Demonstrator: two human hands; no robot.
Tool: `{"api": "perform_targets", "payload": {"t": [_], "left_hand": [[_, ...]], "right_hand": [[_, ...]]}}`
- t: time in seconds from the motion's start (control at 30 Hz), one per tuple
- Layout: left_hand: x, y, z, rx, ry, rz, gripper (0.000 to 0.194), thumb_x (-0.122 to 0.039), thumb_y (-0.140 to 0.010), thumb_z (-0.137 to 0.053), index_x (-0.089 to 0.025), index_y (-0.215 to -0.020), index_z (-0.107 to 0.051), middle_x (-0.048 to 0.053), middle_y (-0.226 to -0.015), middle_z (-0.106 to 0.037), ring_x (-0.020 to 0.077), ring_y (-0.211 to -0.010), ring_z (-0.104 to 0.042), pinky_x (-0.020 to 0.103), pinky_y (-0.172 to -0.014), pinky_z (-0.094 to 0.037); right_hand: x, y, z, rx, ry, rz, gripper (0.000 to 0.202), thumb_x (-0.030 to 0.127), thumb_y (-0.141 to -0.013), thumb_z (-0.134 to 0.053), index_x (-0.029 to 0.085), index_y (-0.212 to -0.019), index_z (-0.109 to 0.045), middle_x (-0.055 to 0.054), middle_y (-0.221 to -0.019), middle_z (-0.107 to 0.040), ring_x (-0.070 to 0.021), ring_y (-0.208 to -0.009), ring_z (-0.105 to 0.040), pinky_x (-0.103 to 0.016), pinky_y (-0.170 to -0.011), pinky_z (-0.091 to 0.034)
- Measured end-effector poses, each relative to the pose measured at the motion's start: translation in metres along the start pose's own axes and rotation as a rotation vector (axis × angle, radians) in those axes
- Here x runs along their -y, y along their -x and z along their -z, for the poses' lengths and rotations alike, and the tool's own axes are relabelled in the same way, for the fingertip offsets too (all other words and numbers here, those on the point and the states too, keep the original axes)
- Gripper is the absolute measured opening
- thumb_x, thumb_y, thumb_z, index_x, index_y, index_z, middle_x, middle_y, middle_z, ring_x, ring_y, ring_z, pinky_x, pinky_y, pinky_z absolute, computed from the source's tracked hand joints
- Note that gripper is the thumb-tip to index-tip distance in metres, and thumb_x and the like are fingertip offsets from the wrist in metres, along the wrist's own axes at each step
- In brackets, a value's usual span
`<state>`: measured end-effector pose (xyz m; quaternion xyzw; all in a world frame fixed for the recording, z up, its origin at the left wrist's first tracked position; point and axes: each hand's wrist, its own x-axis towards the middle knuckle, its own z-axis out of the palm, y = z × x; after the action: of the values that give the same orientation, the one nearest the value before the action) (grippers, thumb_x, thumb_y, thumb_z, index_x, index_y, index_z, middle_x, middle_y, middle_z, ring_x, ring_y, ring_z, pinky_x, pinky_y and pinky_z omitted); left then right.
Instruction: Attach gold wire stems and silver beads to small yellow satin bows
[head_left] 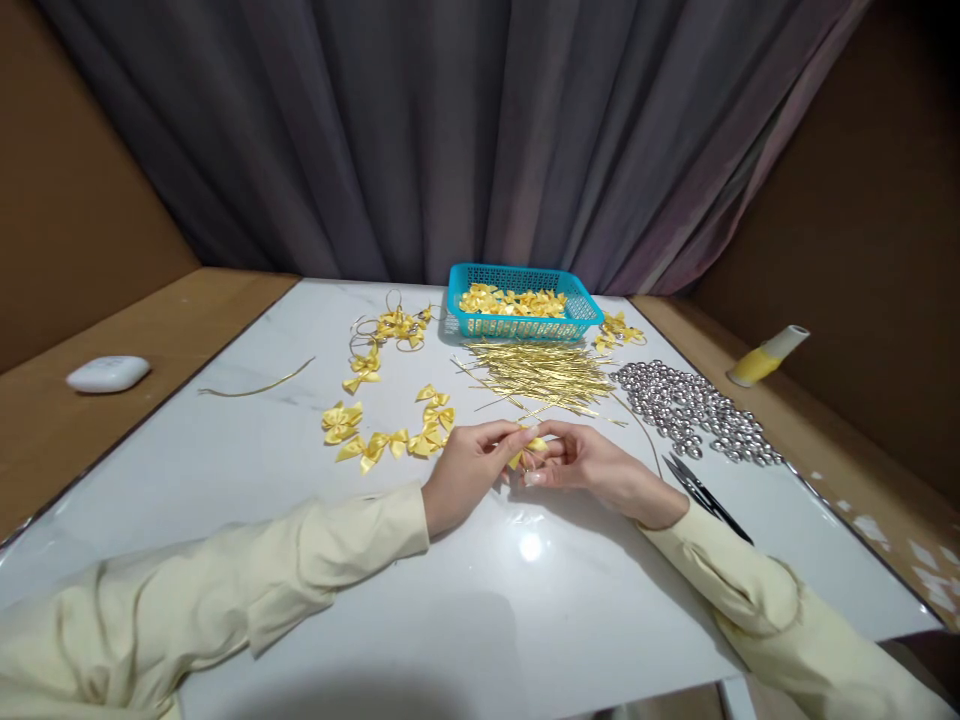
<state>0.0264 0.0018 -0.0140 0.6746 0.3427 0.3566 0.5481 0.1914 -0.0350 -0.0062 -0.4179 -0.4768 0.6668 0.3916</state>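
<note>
Between my two hands, over the middle of the white table, is a yellow ribbon bow (535,445). My left hand (474,462) pinches it from the left, thumb and fingers together. From the other side my right hand (592,462) has its fingers closed round the bow, which they partly cover. Just beyond my fingertips lies a heap of gold twist ties (544,375). Several loose yellow bows (386,445) form a curve left of my left hand. Black thread snips (705,495) rest right of my right wrist.
A blue basket (525,328) of yellow bows stands at the back. Many silver beads (690,410) spread at the right. Bows with gold cord loops (401,325) lie back left, near a single gold tie (259,385). A white case (109,374) and a yellow-white tube (766,357) sit on the wooden sides.
</note>
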Motion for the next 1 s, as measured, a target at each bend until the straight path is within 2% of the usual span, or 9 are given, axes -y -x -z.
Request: {"api": "perform_targets", "payload": {"t": [0.33,0.5,0.7,1.0], "left_hand": [[0.0008,-0.0012,0.0003,-0.037,-0.093,-0.015,0.028,-0.038,-0.079,-0.055,-0.014,-0.070,-0.064,-0.001,-0.062,-0.057,0.0064,-0.042,-0.044,0.018,-0.041,-0.037],[-0.0044,0.0005,0.0001,-0.050,-0.173,-0.059,0.026,-0.034,-0.081,-0.053,-0.014,-0.069,-0.063,-0.003,-0.060,-0.054,0.0051,-0.038,-0.041,0.018,-0.040,-0.034],[-0.0065,-0.0010,0.0019,-0.070,-0.317,-0.160,0.027,-0.030,-0.083,-0.050,-0.015,-0.064,-0.062,-0.002,-0.059,-0.056,0.0060,-0.043,-0.042,0.018,-0.043,-0.034],[-0.0046,-0.0011,0.0015,-0.053,-0.306,-0.115,0.031,-0.034,-0.083,-0.049,-0.015,-0.060,-0.059,-0.004,-0.047,-0.049,0.0078,-0.044,-0.040,0.018,-0.044,-0.033]], "right_hand": [[-0.0002,-0.0008,0.0000,-0.123,0.114,0.007,0.028,0.022,-0.050,-0.080,0.014,-0.066,-0.059,0.004,-0.059,-0.055,-0.0091,-0.055,-0.050,-0.026,-0.060,-0.041],[-0.0026,-0.0004,0.0016,-0.126,0.102,0.000,0.023,0.024,-0.050,-0.079,0.013,-0.060,-0.061,0.005,-0.055,-0.053,-0.0077,-0.052,-0.046,-0.026,-0.057,-0.039],[-0.0016,0.0013,-0.0001,-0.189,0.069,-0.027,0.019,0.020,-0.048,-0.078,0.013,-0.058,-0.063,0.001,-0.058,-0.061,-0.0094,-0.054,-0.051,-0.027,-0.059,-0.041],[-0.0013,0.0010,0.0043,-0.169,0.195,-0.071,0.017,0.026,-0.058,-0.074,0.012,-0.062,-0.066,-0.001,-0.055,-0.063,-0.0083,-0.049,-0.048,-0.023,-0.048,-0.032]]}}
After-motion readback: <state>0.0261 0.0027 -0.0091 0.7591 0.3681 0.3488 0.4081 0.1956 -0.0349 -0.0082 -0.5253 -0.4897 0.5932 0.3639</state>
